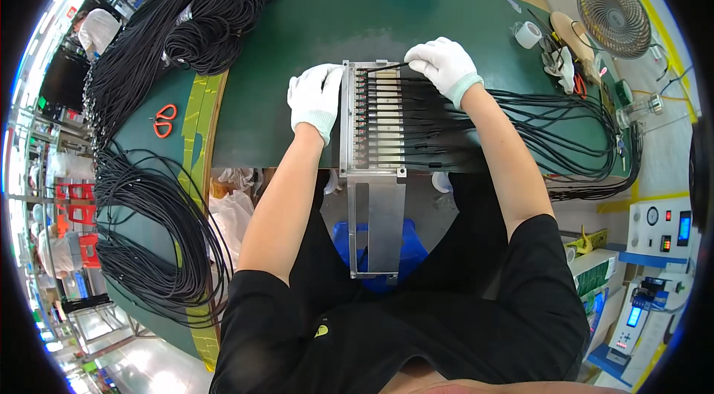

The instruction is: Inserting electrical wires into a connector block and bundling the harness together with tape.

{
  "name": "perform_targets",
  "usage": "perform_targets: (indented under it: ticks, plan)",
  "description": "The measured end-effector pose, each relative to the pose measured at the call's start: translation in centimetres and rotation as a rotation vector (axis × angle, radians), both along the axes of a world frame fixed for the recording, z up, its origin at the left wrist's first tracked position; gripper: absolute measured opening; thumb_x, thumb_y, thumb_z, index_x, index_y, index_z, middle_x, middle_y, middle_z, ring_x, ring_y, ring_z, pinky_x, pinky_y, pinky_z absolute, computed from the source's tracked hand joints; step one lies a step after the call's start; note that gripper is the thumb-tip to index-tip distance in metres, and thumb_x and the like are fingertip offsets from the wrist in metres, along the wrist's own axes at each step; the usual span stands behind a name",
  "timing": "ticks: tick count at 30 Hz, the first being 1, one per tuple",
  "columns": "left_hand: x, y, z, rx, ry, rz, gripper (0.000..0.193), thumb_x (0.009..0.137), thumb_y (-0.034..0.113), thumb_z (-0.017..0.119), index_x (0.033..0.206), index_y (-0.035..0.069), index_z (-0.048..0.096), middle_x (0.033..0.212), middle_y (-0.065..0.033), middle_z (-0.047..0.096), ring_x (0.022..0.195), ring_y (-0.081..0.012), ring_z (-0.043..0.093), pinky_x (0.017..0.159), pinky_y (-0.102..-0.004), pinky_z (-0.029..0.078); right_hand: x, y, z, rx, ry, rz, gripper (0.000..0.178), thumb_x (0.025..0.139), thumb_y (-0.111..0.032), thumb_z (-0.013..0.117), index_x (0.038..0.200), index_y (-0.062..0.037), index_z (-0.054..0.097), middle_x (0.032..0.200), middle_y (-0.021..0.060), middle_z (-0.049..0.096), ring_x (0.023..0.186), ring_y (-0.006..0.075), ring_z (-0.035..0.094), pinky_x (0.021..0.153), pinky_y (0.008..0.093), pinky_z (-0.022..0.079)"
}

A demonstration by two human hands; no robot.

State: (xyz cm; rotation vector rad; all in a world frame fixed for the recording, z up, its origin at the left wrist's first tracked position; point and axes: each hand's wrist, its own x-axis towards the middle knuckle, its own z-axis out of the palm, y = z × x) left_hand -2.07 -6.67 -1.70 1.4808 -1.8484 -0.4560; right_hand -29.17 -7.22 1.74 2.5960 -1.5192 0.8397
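A long metal fixture (378,173) lies across the near edge of the green table, its near end jutting out over my lap. Several black cables (520,107) run from its slots off to the right. In a white glove, my right hand (444,65) pinches one black cable (394,67) at the fixture's far end. The cable's tip reaches the fixture's far slot; whether it is seated I cannot tell. My left hand (314,96), also gloved, rests against the fixture's left side, thumb toward the rail and fingers slightly apart.
Big bundles of black cable (212,18) cover the table's (312,14) left side, with another coil (152,238) nearer. Orange-handled scissors (164,120) lie left of a yellow-taped wooden strip (201,119). At right are a tape roll (528,35), tools and a fan (614,14).
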Motion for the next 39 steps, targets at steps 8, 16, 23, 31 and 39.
perform_targets:
  ticks: [8,16,23,31,39]
  plan:
    - [-0.5,-0.1,-0.1,0.042,0.000,-0.007,0.030,0.095,0.040,0.050,0.107,0.020,0.069,0.114,-0.0012,0.066,0.115,-0.0220,0.055,0.113,-0.0453,0.024,0.6,0.1,-0.6,-0.028,0.083,-0.033,0.010,0.090,-0.025,0.057,0.091,-0.0194,0.066,0.081,0.0037,0.066,0.085,0.0267,0.060,0.078,0.0397,0.048]
    - [-0.3,-0.3,-0.9,-0.004,-0.021,-0.034,0.032,0.095,0.040,0.048,0.108,0.019,0.069,0.115,-0.0014,0.066,0.116,-0.0218,0.054,0.115,-0.0454,0.021,1.9,1.0,0.2,0.090,0.270,-0.051,0.025,0.090,-0.017,0.054,0.108,-0.0252,0.069,0.095,0.0044,0.067,0.095,0.0269,0.059,0.083,0.0375,0.049]
    - [-0.3,-0.4,-0.6,-0.031,-0.006,-0.034,0.032,0.095,0.040,0.048,0.107,0.020,0.069,0.114,-0.0018,0.066,0.116,-0.0215,0.054,0.115,-0.0468,0.021,4.2,3.0,1.0,0.027,0.497,-0.164,0.034,0.085,-0.010,0.054,0.112,-0.0232,0.069,0.132,0.0064,0.054,0.128,0.0256,0.044,0.102,0.0386,0.039]
    - [-0.2,-0.6,-1.1,0.057,-0.001,-0.005,0.031,0.094,0.040,0.049,0.104,0.019,0.071,0.111,-0.0037,0.068,0.111,-0.0230,0.058,0.114,-0.0470,0.024,3.2,7.0,1.8,-0.039,0.125,0.072,0.041,0.075,0.000,0.059,0.113,-0.0131,0.066,0.124,0.0163,0.057,0.116,0.0373,0.052,0.097,0.0443,0.045]
    - [-0.4,-0.5,-0.3,-0.004,0.098,-0.048,0.035,0.096,0.040,0.048,0.103,0.016,0.072,0.103,-0.0061,0.071,0.102,-0.0254,0.063,0.114,-0.0469,0.022,8.2,22.2,-0.8,0.058,0.364,0.559,0.064,0.080,-0.012,0.057,0.139,-0.0312,0.044,0.139,0.0130,0.046,0.128,0.0347,0.044,0.108,0.0615,0.031]
